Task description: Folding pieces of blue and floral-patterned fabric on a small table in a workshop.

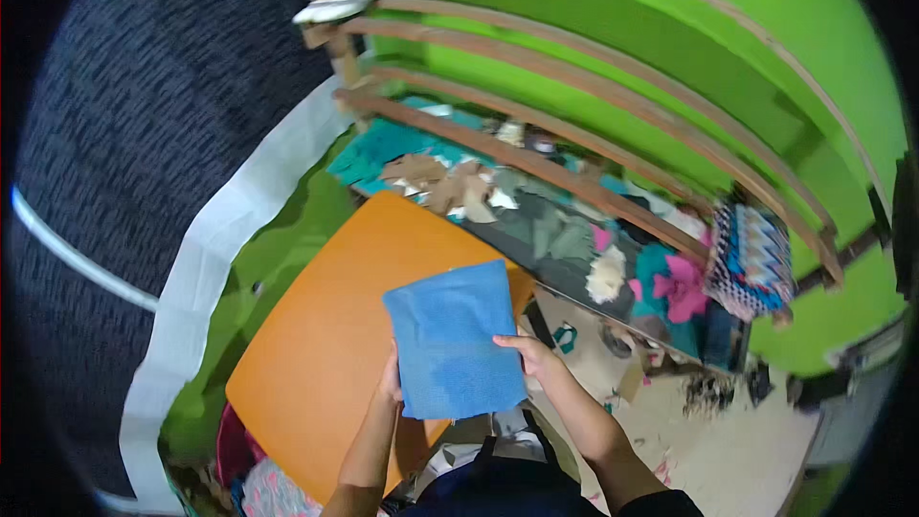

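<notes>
A blue folded cloth [455, 325] is held up in front of me, over the near right part of an orange table [306, 325]. Its lower middle shows a darker patch. My left hand [391, 375] grips the left edge, with most of its fingers hidden behind the fabric. On the right edge, my right hand [525, 350] pinches the cloth, thumb lying on top and the other fingers underneath.
Beyond the table, a low shelf [536, 249] carries scattered fabric scraps, with wooden rails [574, 86] above it along a green wall. A patterned folded textile [751, 258] hangs at the rails' right end. Scraps and shoes litter the floor [728, 450] at right.
</notes>
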{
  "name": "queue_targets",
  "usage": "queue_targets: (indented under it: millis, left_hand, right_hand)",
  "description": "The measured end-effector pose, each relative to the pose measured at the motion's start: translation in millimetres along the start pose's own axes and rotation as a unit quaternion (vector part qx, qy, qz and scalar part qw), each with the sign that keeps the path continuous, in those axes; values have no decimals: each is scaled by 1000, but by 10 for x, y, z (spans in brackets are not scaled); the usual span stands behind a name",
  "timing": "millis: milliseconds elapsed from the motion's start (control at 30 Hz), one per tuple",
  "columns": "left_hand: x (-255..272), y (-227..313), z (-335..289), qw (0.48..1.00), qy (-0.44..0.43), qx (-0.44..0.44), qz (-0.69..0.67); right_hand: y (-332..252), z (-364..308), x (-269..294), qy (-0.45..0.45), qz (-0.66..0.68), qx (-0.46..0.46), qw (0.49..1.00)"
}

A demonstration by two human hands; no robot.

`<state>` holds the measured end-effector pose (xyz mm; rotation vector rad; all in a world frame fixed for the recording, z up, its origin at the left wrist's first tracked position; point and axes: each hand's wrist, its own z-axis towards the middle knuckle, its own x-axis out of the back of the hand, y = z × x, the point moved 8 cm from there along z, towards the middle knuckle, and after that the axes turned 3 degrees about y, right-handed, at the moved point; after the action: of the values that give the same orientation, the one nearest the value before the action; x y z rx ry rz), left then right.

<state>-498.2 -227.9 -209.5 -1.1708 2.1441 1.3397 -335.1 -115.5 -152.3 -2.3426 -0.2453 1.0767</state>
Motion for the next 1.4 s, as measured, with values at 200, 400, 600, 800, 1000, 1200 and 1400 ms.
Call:
queue_targets:
  millis: [200,400,600,800,1000,1200,1400]
  left_hand:
    - [-1313,-277,395,974,-207,12,-90]
    - [-1947,-924,610,977,-154,150,-7]
    - [-2678,-1290,625,977,-123,168,36]
    - [-3479,-1300,715,971,-165,161,59]
    - [-4378,-1245,678,959,-237,140,63]
    - [-4995,-1176,679,955,-241,112,130]
    - [-5593,-1376,816,933,-310,130,127]
  right_hand:
    - [-597,-774,590,40,4,177,983]
    - [-623,-1546,1486,205,-44,196,958]
    - [-865,-2299,1870,240,-11,249,938]
    - [-1477,-2854,1938,257,-71,368,891]
    - [-1923,-3299,2051,269,-43,434,859]
    - [-2319,-3714,2178,374,-89,430,817]
    - [-2582,-3966,2558,328,-26,477,815]
